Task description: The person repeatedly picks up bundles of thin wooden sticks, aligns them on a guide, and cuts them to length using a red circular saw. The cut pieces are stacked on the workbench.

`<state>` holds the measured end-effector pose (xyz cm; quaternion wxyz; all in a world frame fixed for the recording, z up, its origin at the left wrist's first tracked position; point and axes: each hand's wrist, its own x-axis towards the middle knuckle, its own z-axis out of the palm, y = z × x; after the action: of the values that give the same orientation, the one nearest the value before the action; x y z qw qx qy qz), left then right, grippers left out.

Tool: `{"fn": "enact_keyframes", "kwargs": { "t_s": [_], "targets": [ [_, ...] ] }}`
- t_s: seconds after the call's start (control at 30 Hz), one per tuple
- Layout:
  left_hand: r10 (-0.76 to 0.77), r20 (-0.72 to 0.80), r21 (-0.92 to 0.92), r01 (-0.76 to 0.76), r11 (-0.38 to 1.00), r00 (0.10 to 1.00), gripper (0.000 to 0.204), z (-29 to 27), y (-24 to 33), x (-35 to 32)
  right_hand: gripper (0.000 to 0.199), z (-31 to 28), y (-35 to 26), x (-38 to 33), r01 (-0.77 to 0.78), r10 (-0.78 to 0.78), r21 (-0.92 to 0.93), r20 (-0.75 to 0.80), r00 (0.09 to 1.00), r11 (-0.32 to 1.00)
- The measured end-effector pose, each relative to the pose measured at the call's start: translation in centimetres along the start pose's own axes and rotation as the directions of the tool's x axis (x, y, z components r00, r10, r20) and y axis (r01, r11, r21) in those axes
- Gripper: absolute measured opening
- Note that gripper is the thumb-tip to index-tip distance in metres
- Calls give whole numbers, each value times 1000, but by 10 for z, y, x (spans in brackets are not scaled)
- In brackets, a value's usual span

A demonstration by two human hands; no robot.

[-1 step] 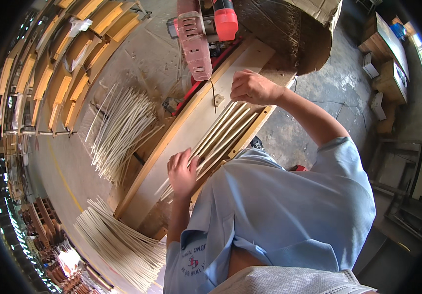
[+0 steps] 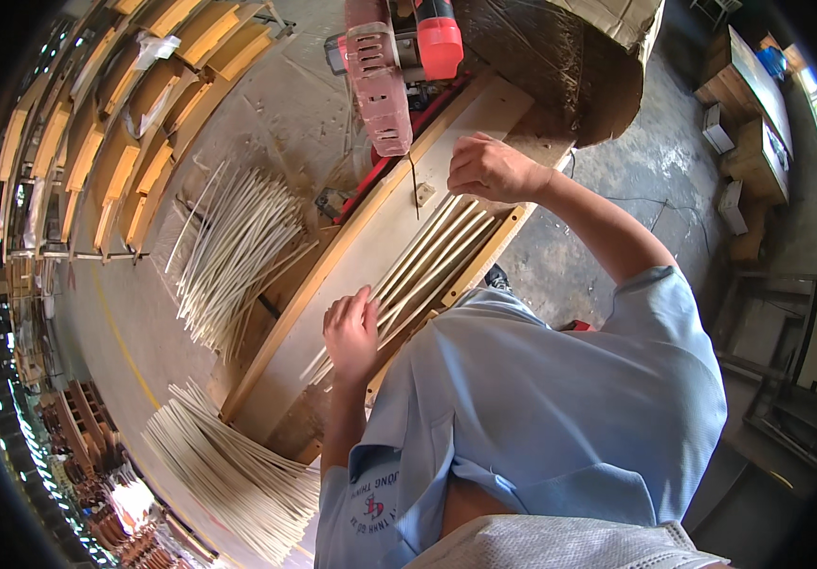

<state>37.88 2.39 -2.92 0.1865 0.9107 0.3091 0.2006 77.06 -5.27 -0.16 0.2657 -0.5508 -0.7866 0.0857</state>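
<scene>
Several thin pale wooden rods [image 2: 437, 251] lie side by side along a wooden trough on the bench. My left hand [image 2: 351, 334] is closed around rods near their lower left ends, fingers bent. Over their far ends, my right hand [image 2: 495, 171] is closed like a fist; whatever lies inside its fingers is hidden. To the left of the right hand is a red power saw with a slotted pinkish guard [image 2: 380, 90]. A thin dark strip [image 2: 415, 190] hangs below the guard, beside a small pale block [image 2: 424, 194] on the board [image 2: 347, 275].
Left of the bench lie a loose pile of pale rods [image 2: 242, 251] and another bundle [image 2: 233, 474]. Racks of curved wooden parts [image 2: 124, 142] stand at the far left. A large cardboard box [image 2: 607, 85] is beyond my right hand. Wooden cabinets [image 2: 750, 104] stand farther right.
Several rods between my hands have shifted slightly, and their gaps look different. Both hands stay nearly in place.
</scene>
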Motion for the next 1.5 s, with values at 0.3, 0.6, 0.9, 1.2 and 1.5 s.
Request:
{"fn": "enact_keyframes", "kwargs": {
  "t_s": [0.3,0.6,0.9,1.2,1.5],
  "targets": [
    [30,-49,-14,-30,999,998,9,-10,4,21,26,21,-24,15,-85,87,-20,198,976,996],
    [-62,-107,-16,60,998,992,8,-2,3,14,38,60,-51,6,-170,177,-104,63,982,980],
    [-206,-170,196,238,951,963,6,16,3,13,45,72,-102,10,-480,528,-276,131,839,833],
    [-275,-151,194,301,934,950,9,20,1,20,48,85,-83,20,-534,567,-242,92,819,810],
    [-165,-237,92,191,977,957,9,31,-21,34,45,110,-49,25,-367,273,-228,-359,893,902]
  ]
}}
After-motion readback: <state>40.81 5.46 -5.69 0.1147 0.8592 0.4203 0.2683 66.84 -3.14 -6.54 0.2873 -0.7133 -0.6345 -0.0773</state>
